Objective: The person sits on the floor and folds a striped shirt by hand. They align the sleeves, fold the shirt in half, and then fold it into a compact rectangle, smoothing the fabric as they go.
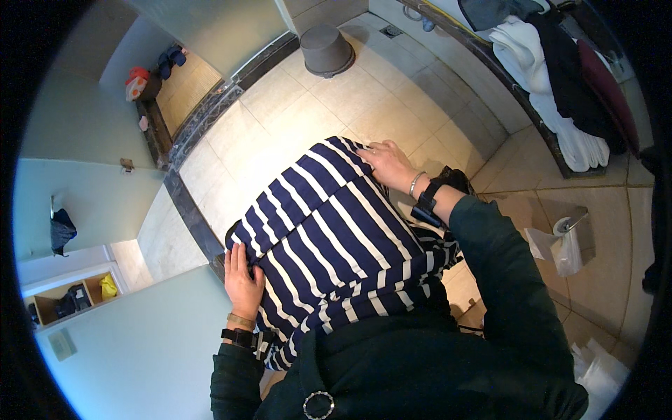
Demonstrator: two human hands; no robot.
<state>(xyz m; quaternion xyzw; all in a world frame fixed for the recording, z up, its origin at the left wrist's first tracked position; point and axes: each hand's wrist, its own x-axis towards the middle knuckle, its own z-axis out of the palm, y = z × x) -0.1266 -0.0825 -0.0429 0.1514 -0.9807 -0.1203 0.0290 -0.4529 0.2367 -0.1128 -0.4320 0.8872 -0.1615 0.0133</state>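
A navy-and-white striped cloth (331, 226) lies spread in front of my body, with a seam or fold line crossing it and bunched folds at its near side. My left hand (243, 283) lies against the cloth's left edge, fingers straight and thumb apart; whether it pinches the cloth is hidden. At the far right corner, my right hand (386, 161) has its fingers bent over the cloth's edge. A dark rim shows under the cloth at its left corner. What lies beneath is covered.
An upturned grey bucket (326, 51) stands on the tiled floor (273, 121). Folded clothes and white towels (525, 68) lie on the dark-edged counter at right. A toilet-paper holder (569, 223) is on the right wall. A pale door (136, 336) stands at left.
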